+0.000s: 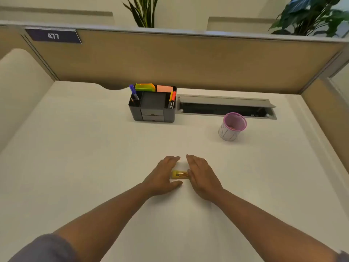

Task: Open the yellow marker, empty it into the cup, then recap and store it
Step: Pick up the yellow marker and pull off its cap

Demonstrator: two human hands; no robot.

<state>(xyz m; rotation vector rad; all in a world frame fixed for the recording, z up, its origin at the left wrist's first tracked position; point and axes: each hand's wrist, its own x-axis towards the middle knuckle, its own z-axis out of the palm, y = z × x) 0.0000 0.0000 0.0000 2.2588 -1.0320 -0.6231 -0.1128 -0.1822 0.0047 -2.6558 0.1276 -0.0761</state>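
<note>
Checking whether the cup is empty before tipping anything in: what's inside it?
Inside the cup, a small pinkish-orange speck shows on the bottom; what it is, I cannot tell. The near wall hides the part of the floor closest to the camera.

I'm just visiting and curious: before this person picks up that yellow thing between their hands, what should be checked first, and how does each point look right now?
1. Yellow marker within reach: ok, it lies flat on the desk between both hands.
2. Left hand free: ok, palm down, fingers spread, no grip on anything.
3. Right hand free: ok, open, its edge at the marker's right end.
4. Marker cap on: cannot tell, too small and partly hidden.
5. Cup ready: ok, upright and open-topped, far right of the hands; something small lies inside.
6. Storage spot: ok, the black organizer stands at the back, middle compartment looks free.
</note>
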